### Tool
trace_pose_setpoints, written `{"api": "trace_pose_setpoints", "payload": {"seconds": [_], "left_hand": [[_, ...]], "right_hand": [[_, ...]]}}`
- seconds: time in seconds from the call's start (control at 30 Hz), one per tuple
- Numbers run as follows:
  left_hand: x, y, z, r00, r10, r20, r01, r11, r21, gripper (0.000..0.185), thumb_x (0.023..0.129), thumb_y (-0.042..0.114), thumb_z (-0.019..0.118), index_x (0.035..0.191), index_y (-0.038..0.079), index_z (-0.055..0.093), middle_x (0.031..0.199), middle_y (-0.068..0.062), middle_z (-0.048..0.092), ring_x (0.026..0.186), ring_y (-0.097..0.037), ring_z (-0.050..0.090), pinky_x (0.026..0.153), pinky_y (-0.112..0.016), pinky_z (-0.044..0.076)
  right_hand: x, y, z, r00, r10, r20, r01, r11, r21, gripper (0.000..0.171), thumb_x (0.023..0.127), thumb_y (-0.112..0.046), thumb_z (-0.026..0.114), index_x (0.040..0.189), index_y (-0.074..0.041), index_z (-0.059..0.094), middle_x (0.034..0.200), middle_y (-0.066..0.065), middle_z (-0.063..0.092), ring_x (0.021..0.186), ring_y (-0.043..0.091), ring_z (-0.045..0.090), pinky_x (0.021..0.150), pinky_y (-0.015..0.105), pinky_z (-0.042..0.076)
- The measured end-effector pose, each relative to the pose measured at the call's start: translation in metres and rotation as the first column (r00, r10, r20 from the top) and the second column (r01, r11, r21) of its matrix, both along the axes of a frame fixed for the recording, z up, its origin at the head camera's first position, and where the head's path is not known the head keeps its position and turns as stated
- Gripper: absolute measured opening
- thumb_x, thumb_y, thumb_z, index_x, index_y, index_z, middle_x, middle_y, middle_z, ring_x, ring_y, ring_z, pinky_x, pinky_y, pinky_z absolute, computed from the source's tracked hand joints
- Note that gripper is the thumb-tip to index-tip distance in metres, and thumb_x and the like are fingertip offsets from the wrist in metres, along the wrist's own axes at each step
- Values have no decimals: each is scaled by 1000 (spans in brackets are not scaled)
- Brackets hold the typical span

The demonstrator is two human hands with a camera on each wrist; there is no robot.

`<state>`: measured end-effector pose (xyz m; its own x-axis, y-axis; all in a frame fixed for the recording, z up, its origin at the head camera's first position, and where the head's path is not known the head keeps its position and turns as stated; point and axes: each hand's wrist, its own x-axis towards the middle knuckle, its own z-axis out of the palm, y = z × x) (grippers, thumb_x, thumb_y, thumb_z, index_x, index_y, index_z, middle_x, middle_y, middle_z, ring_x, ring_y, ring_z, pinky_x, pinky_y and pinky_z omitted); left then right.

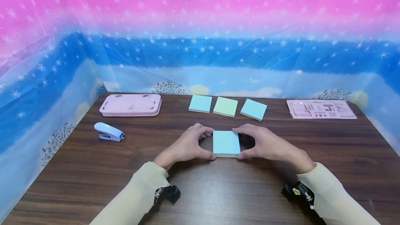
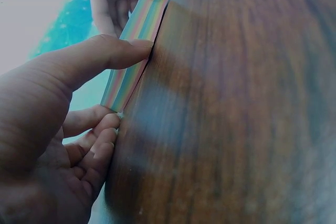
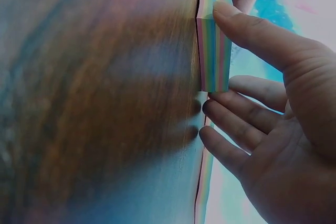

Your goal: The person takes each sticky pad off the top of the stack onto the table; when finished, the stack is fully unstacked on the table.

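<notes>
A pink case (image 1: 130,105) lies near the table's (image 1: 218,190) far left corner, a pale blue stapler (image 1: 108,131) nearer along the left edge. Three sticky-note pads (image 1: 227,107) line the far edge; a pink packet (image 1: 321,109) sits at the far right corner.

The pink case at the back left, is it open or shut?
Shut: the pink case lies flat on the table with its lid down, no gap showing along its front edge.

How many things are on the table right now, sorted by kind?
Sticky-note pads: 4, one held between the left hand and right hand at, three in a row behind at
Stapler: 1
Pink case: 1
Flat packet: 1
Total: 7
</notes>
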<state>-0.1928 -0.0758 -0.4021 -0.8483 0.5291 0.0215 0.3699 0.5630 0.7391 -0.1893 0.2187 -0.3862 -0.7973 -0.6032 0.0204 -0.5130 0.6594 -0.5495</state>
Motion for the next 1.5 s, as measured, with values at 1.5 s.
{"api": "trace_pose_setpoints", "payload": {"seconds": [1.5], "left_hand": [[1,1,0,1000,-16,-15,16,1000,1,78,75,28,94,142,5,63,120,-5,59,113,-21,55,98,-39,48]], "right_hand": [[2,2,9,997,8,-80,-13,998,-60,80,83,-34,91,151,-5,59,148,10,59,134,31,57,105,57,49]]}}
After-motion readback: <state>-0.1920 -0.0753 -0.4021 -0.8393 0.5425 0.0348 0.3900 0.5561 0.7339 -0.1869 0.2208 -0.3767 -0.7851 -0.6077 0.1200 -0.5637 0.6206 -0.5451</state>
